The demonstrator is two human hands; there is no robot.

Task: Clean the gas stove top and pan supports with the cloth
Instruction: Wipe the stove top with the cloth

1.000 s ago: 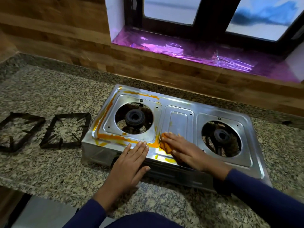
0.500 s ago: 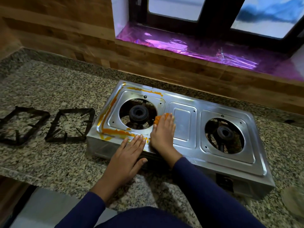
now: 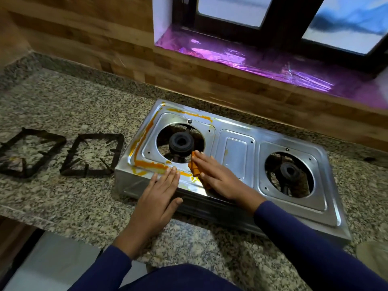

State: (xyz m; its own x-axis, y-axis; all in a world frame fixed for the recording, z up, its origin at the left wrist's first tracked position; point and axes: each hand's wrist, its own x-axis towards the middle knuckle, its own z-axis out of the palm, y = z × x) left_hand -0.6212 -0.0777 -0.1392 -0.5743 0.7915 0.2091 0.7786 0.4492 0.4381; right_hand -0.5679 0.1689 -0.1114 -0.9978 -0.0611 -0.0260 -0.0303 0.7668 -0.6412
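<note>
— Granite table: what's on it?
— Stove, two pan supports left of it.
— Hands?
— Left hand flat on the stove's front edge. Right hand spread, pressing cloth beside its left burner.

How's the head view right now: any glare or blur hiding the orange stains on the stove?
Head view: stains along the left rim of the stove read clearly; glare whitens its front edge beside the cloth, washing out smears there; wide-angle bend curves the counter; the corners are soft.
</note>
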